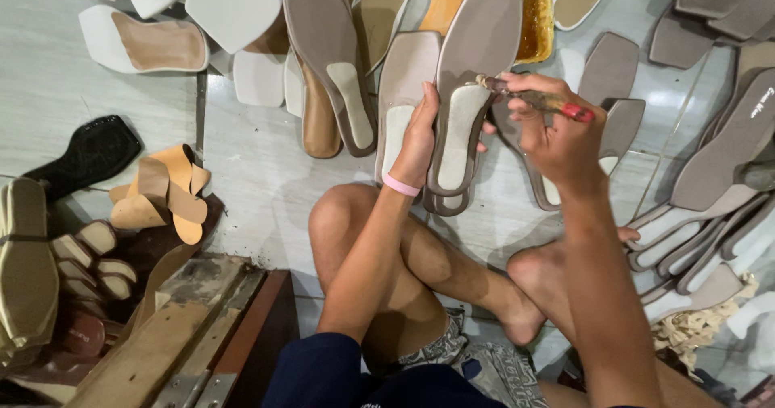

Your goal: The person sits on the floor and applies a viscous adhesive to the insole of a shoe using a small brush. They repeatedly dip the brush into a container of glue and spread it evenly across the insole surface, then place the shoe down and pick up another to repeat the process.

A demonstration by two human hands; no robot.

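Pale tiled floor (266,174) crowded. Your left hand (420,138) grips taupe square-toed sole (472,69); right hand (557,133) clasps red-handled brush (557,104); soles hem you in.

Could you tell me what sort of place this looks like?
Probably a small shoemaking workshop: taupe soles cover the tiled floor, and the left hand holds a sole while the right hand brushes it.

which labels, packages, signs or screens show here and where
Printed mark: on a grey insole at the right edge, a small line of light script, slanted.
Insole in the left hand: taupe with a cream heel patch, no label seen.
No packages, signs or screens in view.
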